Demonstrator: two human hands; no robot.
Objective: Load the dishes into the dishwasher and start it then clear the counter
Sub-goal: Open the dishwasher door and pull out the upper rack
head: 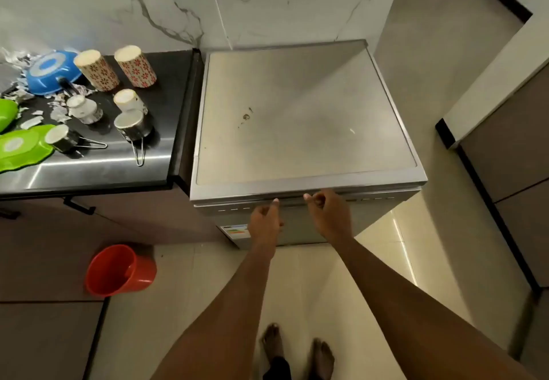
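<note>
Kitchen: left hand (265,219) and right hand (330,215) at the dishwasher (297,106) front.

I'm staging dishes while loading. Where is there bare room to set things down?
The grey dishwasher has a bare top. On the black counter, a strip lies free between the red-flowered tall cup and the dishwasher, another along its front edge. The left is crowded around the blue round bowl.

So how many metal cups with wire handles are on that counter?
2. One steel wire-handled cup sits towards the black counter's front; the other is left of it, by the green plate. Others may lie beyond the left edge.
</note>
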